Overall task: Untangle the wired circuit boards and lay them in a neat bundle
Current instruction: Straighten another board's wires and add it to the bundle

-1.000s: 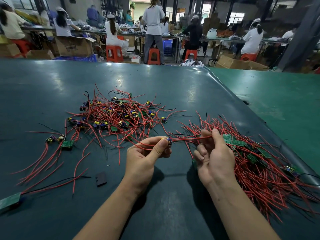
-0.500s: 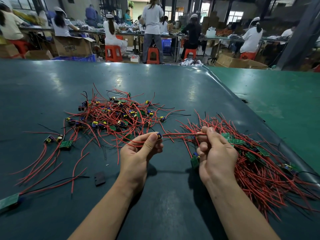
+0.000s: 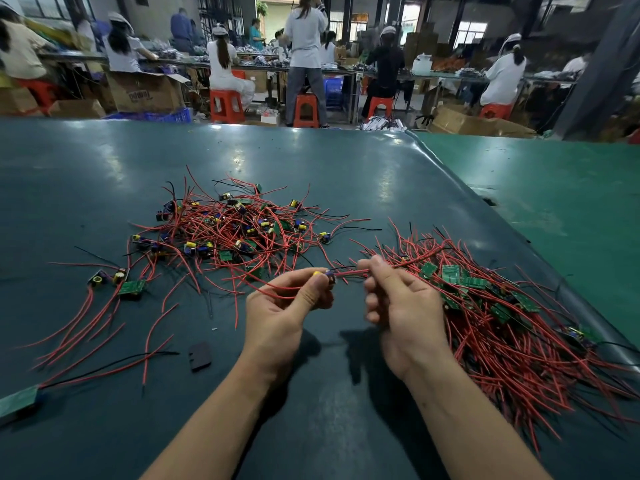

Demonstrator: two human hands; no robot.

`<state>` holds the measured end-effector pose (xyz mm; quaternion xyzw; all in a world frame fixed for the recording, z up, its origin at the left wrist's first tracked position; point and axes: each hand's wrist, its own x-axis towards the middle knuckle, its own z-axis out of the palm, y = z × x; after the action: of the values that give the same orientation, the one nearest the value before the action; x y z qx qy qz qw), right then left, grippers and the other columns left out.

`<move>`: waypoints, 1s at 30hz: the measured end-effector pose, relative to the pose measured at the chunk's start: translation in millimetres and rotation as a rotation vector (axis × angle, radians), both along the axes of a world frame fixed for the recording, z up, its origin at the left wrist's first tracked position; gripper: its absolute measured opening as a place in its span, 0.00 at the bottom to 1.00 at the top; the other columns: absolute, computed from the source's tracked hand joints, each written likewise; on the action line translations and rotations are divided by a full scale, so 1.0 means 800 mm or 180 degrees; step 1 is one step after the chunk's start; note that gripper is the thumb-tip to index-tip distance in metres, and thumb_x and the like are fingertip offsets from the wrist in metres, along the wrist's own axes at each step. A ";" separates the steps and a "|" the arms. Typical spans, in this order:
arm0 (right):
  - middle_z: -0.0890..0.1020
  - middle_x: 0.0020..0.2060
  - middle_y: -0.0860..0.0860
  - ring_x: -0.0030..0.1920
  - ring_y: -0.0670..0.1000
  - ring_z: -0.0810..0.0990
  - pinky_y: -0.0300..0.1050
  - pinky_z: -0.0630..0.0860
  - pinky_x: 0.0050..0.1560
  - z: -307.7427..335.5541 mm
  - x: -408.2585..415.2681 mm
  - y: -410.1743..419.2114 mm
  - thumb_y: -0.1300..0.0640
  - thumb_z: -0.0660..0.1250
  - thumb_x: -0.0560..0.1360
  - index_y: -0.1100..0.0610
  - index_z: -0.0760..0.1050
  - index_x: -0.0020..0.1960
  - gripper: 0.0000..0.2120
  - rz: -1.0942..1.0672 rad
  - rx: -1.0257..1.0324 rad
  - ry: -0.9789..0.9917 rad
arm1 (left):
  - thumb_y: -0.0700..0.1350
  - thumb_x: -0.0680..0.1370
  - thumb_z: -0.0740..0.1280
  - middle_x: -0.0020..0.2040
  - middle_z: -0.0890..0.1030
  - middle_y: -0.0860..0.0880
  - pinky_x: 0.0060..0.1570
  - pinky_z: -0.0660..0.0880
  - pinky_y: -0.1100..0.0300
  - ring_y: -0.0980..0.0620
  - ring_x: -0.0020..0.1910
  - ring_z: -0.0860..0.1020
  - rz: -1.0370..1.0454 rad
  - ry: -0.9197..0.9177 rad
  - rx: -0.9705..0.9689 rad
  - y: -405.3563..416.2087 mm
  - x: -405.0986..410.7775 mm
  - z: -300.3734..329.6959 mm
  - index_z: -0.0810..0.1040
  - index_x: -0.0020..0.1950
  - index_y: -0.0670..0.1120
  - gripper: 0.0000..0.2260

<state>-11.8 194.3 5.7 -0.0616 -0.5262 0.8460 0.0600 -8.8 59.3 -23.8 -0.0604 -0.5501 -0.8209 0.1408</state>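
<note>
On the dark green desk (image 3: 104, 168), a tangled heap of red-wired green circuit boards (image 3: 235, 230) lies mid-desk, a combed bundle (image 3: 502, 323) along the right edge. My left hand (image 3: 280, 313) pinches one small board (image 3: 327, 276); right-hand fingers (image 3: 377, 268) pinch its red wire (image 3: 349, 271).

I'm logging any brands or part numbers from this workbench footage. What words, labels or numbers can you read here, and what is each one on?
No text can be read with certainty.
Cardboard box behind the table: dark print on its front, too blurred to read.
Green circuit boards in the right bundle: any markings too small to read.
Small board pinched by the left hand: no legible marking.
</note>
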 end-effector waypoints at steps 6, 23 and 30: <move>0.76 0.25 0.49 0.22 0.43 0.69 0.34 0.63 0.20 0.006 -0.007 0.015 0.57 0.65 0.80 0.59 0.82 0.39 0.13 -0.0556 -0.0279 0.0078 | 0.44 0.68 0.71 0.37 0.84 0.47 0.38 0.79 0.63 0.54 0.33 0.81 0.0210 -0.0147 0.0665 -0.007 -0.006 0.003 0.86 0.40 0.44 0.06; 0.78 0.29 0.48 0.21 0.45 0.67 0.34 0.60 0.21 -0.001 -0.001 0.012 0.47 0.67 0.78 0.58 0.83 0.40 0.17 -0.0011 0.0819 -0.0059 | 0.58 0.60 0.75 0.27 0.77 0.52 0.27 0.76 0.66 0.58 0.23 0.75 -0.0445 -0.0762 0.1664 -0.033 0.003 0.034 0.77 0.35 0.48 0.17; 0.75 0.27 0.48 0.22 0.43 0.66 0.31 0.57 0.22 -0.003 0.012 -0.001 0.38 0.70 0.65 0.54 0.85 0.41 0.19 0.1378 0.0955 -0.0021 | 0.59 0.62 0.73 0.21 0.72 0.46 0.17 0.63 0.69 0.56 0.13 0.66 -0.0517 -0.0523 -0.0144 -0.003 0.013 0.019 0.70 0.37 0.42 0.23</move>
<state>-2.1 193.8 3.4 0.0592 -0.6468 0.7515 -0.1157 2.0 56.6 -8.3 -0.0404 -0.5715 -0.8192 0.0269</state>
